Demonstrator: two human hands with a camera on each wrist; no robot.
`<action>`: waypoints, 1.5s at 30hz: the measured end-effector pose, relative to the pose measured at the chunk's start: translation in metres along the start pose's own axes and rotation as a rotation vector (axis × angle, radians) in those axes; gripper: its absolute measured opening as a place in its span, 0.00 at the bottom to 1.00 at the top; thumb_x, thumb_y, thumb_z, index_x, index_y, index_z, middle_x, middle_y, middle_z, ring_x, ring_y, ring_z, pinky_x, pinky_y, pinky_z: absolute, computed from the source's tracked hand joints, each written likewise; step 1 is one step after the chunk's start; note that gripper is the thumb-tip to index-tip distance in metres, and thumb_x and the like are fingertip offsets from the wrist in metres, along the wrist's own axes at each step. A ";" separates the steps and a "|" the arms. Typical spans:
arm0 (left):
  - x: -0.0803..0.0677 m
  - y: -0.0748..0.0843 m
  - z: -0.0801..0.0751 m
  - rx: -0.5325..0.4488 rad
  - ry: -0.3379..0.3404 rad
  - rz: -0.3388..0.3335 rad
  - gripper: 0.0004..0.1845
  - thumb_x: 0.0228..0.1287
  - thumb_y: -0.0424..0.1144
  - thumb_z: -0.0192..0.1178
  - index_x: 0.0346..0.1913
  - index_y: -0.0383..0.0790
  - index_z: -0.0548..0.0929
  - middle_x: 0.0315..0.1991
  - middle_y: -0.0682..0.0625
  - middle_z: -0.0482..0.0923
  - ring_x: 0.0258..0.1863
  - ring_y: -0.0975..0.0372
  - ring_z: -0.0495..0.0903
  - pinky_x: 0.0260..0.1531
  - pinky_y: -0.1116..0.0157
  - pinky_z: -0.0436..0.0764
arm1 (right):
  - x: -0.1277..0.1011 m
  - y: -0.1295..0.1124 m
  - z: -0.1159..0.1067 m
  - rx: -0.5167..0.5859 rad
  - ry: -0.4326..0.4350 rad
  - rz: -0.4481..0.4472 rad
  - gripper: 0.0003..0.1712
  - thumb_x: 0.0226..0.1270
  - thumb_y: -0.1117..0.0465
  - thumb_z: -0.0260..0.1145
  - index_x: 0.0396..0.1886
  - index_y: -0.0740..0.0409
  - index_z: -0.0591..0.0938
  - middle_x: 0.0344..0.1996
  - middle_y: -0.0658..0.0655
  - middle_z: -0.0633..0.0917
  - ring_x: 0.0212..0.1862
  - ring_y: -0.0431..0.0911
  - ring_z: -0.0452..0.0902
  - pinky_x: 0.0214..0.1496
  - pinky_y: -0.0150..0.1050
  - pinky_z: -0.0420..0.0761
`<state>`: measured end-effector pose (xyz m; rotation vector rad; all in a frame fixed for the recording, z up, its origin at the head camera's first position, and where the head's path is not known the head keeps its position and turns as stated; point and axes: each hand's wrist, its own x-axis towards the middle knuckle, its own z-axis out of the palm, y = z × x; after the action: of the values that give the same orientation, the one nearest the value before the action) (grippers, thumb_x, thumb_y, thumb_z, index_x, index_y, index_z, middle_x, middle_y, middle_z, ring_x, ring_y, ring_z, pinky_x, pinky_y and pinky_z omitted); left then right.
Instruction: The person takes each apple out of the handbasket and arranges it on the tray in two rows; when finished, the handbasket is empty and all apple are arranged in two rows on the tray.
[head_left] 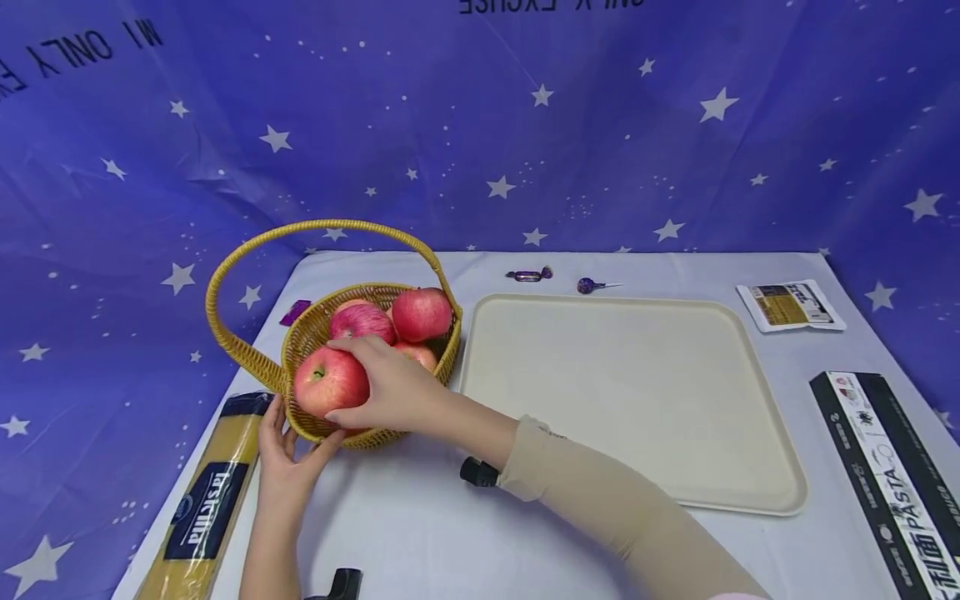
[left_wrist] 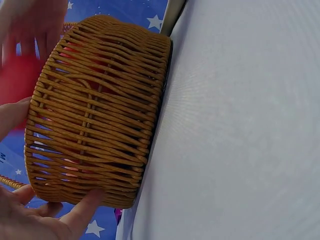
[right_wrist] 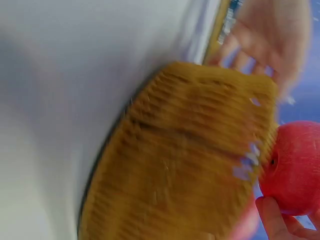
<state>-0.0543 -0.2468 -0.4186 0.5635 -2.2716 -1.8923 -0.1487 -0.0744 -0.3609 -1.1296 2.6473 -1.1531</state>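
Right hand is gripping the nearest apple; left hand, fingers open, is bracing the wicker basket. Risk: remaining apples rolling out if the basket tips.

Blurred basket, right wrist view
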 end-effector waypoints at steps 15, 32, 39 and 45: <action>0.002 -0.005 -0.001 -0.089 -0.031 -0.020 0.52 0.61 0.28 0.64 0.77 0.52 0.41 0.77 0.50 0.35 0.75 0.57 0.41 0.69 0.64 0.56 | -0.108 0.077 -0.140 0.232 0.334 0.137 0.46 0.45 0.61 0.81 0.65 0.56 0.69 0.57 0.54 0.75 0.50 0.48 0.78 0.51 0.40 0.81; 0.003 -0.006 0.001 -0.095 0.005 -0.046 0.50 0.62 0.32 0.65 0.77 0.53 0.43 0.77 0.50 0.36 0.75 0.57 0.40 0.70 0.65 0.50 | -0.254 0.254 -0.230 0.025 0.481 0.757 0.48 0.61 0.51 0.70 0.69 0.72 0.56 0.61 0.76 0.65 0.54 0.63 0.67 0.36 0.21 0.68; 0.003 -0.006 0.001 -0.111 0.001 -0.046 0.49 0.62 0.31 0.65 0.77 0.54 0.43 0.77 0.49 0.36 0.75 0.57 0.39 0.71 0.64 0.49 | -0.256 0.269 -0.230 0.054 0.492 0.782 0.50 0.62 0.51 0.70 0.70 0.72 0.53 0.63 0.76 0.62 0.56 0.63 0.64 0.40 0.26 0.67; 0.004 -0.007 0.002 -0.099 0.004 -0.051 0.50 0.62 0.31 0.65 0.77 0.54 0.43 0.77 0.50 0.36 0.75 0.57 0.39 0.71 0.65 0.49 | -0.255 0.271 -0.229 0.111 0.449 0.729 0.50 0.61 0.57 0.71 0.69 0.74 0.49 0.64 0.77 0.60 0.58 0.63 0.63 0.40 0.16 0.66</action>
<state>-0.0577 -0.2471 -0.4263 0.6162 -2.1666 -2.0124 -0.1964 0.3539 -0.4322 0.1675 2.8205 -1.4454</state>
